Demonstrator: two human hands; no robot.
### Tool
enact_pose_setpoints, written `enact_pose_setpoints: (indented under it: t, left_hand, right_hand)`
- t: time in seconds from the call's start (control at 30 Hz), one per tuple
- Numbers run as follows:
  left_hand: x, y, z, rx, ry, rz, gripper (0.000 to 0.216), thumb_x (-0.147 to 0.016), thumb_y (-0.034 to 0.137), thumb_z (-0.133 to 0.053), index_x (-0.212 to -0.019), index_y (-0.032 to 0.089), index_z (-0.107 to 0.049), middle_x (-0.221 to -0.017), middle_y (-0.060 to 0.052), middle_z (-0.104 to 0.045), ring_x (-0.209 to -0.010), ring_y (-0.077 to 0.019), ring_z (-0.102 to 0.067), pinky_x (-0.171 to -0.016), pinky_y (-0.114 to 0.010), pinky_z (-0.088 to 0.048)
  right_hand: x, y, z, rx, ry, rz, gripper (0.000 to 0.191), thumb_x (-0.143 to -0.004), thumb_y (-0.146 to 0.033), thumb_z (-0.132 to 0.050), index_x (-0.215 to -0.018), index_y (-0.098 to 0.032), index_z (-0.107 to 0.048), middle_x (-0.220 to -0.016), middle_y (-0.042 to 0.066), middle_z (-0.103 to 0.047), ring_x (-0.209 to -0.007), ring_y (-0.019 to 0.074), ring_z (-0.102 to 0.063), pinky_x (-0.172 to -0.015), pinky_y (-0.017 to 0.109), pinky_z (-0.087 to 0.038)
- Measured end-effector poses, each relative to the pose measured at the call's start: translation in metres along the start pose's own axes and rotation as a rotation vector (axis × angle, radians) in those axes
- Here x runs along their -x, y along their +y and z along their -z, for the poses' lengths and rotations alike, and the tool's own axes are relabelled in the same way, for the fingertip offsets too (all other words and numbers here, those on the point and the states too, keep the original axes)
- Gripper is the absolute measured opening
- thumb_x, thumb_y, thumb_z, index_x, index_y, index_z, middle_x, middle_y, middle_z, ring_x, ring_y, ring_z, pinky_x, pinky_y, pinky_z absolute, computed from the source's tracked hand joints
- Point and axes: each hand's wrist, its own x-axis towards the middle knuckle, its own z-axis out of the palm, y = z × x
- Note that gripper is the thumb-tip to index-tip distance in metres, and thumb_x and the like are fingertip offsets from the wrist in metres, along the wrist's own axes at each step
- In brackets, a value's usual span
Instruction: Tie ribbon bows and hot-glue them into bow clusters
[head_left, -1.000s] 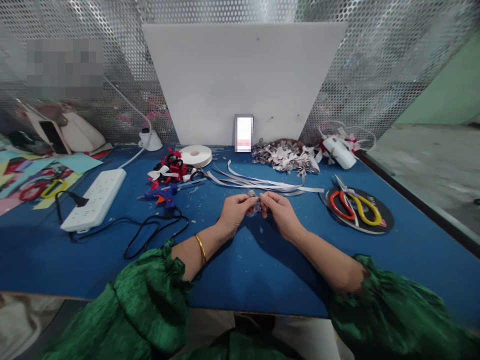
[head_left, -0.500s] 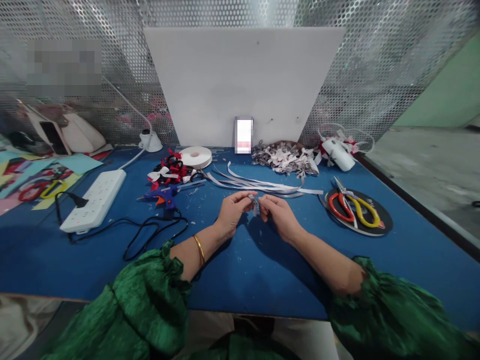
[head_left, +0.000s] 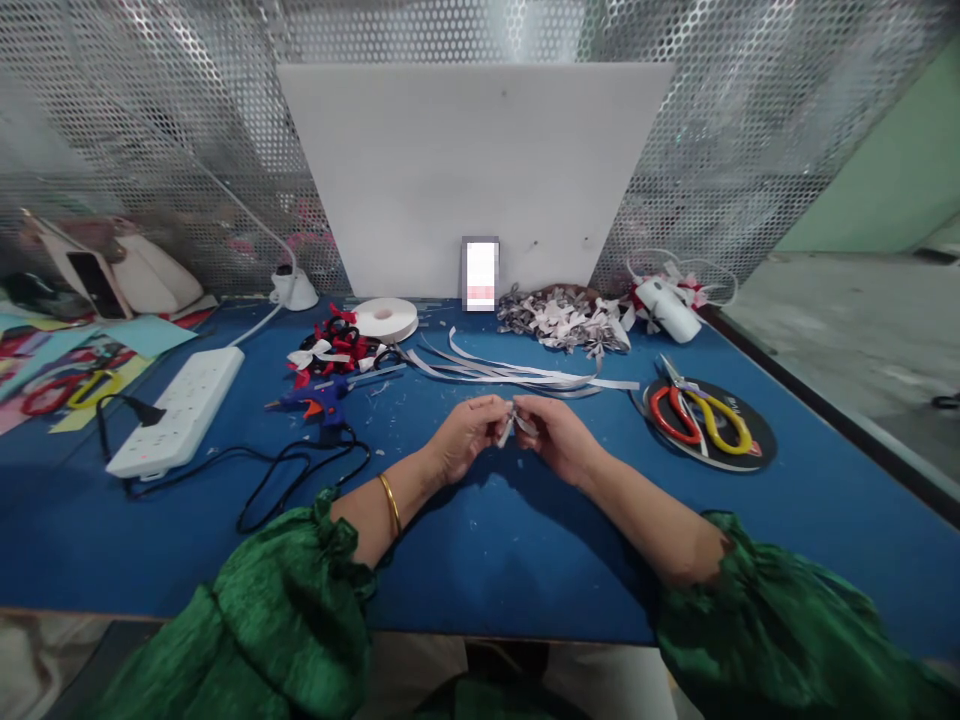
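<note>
Hands have drawn slightly toward the body since the earlier frame, still joined on the same small piece. Blue table lies under the grip; white board stands well beyond it. Power strip lies far to the left of the grip, and loose ribbon strips lie just beyond it. Scissors rest on a black disc to its right, and the glue gun lies to its left. Left hand and right hand meet fingertip to fingertip, both pinched narrow on a small pale ribbon piece held just above the table. Judgement: the fold holds best with the pinches kept close together, edges lined up, and pressure even so the slippery strip does not spring open. Writing: the card against the board is blurred; marks on the disc are too small to read.
</note>
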Motion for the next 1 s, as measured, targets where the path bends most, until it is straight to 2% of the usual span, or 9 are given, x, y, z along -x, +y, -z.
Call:
enact_pose_setpoints:
  t: [0.1, 0.27, 0.33, 0.43, 0.5, 0.6, 0.73, 0.87, 1.0]
  left_hand:
    - [-0.001, -0.001, 0.000, 0.042, 0.036, 0.020, 0.034, -0.071, 0.043, -0.073, -0.064, 0.015, -0.056, -0.056, 0.003, -0.046, -0.052, -0.0085, -0.043, -0.055, -0.024, -0.038]
    - [0.000, -0.003, -0.002, 0.097, 0.103, 0.072, 0.026, -0.070, 0.036, -0.075, -0.072, 0.014, -0.061, -0.062, 0.001, -0.056, -0.055, -0.0103, -0.050, -0.058, -0.026, -0.043]
    - [0.001, -0.003, -0.004, 0.155, 0.126, 0.102, 0.022, -0.072, 0.032, -0.073, -0.071, 0.014, -0.061, -0.062, 0.000, -0.058, -0.055, -0.0118, -0.053, -0.060, -0.028, -0.046]
    - [0.001, -0.003, -0.006, 0.264, 0.159, 0.149, 0.012, -0.074, 0.023, -0.069, -0.072, 0.014, -0.061, -0.066, -0.002, -0.064, -0.058, -0.0135, -0.058, -0.062, -0.029, -0.048]
    - [0.001, -0.002, -0.007, 0.319, 0.173, 0.161, 0.008, -0.077, 0.018, -0.065, -0.072, 0.014, -0.062, -0.066, -0.003, -0.065, -0.059, -0.0137, -0.060, -0.062, -0.028, -0.049]
    - [0.001, 0.000, -0.009, 0.344, 0.152, 0.172, 0.014, -0.082, 0.018, -0.059, -0.070, 0.013, -0.062, -0.063, -0.004, -0.065, -0.056, -0.0129, -0.059, -0.062, -0.027, -0.050]
    - [0.001, 0.000, -0.010, 0.297, 0.088, 0.177, 0.025, -0.086, 0.030, -0.059, -0.071, 0.011, -0.065, -0.066, -0.007, -0.067, -0.059, -0.0145, -0.061, -0.063, -0.028, -0.051]
    - [0.003, -0.002, -0.009, 0.186, 0.059, 0.095, 0.020, -0.075, 0.030, -0.071, -0.071, 0.012, -0.064, -0.064, -0.003, -0.063, -0.056, -0.0113, -0.057, -0.060, -0.024, -0.048]
    - [0.005, -0.004, -0.009, 0.160, 0.088, 0.095, 0.022, -0.066, 0.026, -0.076, -0.066, 0.014, -0.057, -0.061, 0.001, -0.055, -0.057, -0.0102, -0.054, -0.060, -0.025, -0.047]
  right_hand:
    - [0.002, 0.000, -0.002, -0.018, -0.051, -0.034, 0.037, -0.071, -0.040, -0.072, -0.054, -0.019, -0.047, -0.046, -0.006, -0.039, -0.044, 0.0090, -0.039, -0.049, 0.026, -0.031]
    - [0.004, 0.002, -0.004, -0.045, -0.087, -0.121, 0.023, -0.071, -0.037, -0.070, -0.073, -0.015, -0.064, -0.064, 0.002, -0.060, -0.056, 0.0118, -0.051, -0.050, 0.025, -0.031]
    - [0.004, 0.002, -0.004, -0.064, -0.082, -0.136, 0.022, -0.070, -0.035, -0.070, -0.069, -0.016, -0.060, -0.060, 0.000, -0.056, -0.053, 0.0105, -0.046, -0.049, 0.024, -0.029]
    - [0.004, 0.003, -0.004, -0.084, -0.101, -0.125, 0.029, -0.070, -0.032, -0.070, -0.058, -0.019, -0.047, -0.049, -0.006, -0.036, -0.045, 0.0069, -0.030, -0.046, 0.024, -0.025]
    - [0.004, 0.003, -0.004, -0.078, -0.119, -0.108, 0.035, -0.071, -0.031, -0.069, -0.055, -0.020, -0.041, -0.048, -0.008, -0.028, -0.043, 0.0058, -0.023, -0.046, 0.024, -0.023]
    - [0.004, 0.003, -0.004, -0.071, -0.105, -0.094, 0.038, -0.071, -0.033, -0.070, -0.055, -0.020, -0.037, -0.049, -0.008, -0.027, -0.044, 0.0060, -0.023, -0.046, 0.024, -0.024]
    - [0.004, 0.003, -0.004, -0.019, -0.037, -0.036, 0.037, -0.071, -0.038, -0.072, -0.057, -0.020, -0.043, -0.051, -0.006, -0.036, -0.049, 0.0087, -0.038, -0.048, 0.024, -0.028]
    - [0.005, 0.002, -0.005, 0.040, -0.042, -0.008, 0.037, -0.072, -0.039, -0.070, -0.055, -0.019, -0.043, -0.053, -0.004, -0.039, -0.052, 0.0099, -0.042, -0.049, 0.024, -0.029]
    - [0.003, 0.004, -0.005, -0.022, -0.034, -0.039, 0.037, -0.068, -0.034, -0.071, -0.055, -0.020, -0.040, -0.053, -0.007, -0.031, -0.050, 0.0081, -0.032, -0.048, 0.024, -0.028]
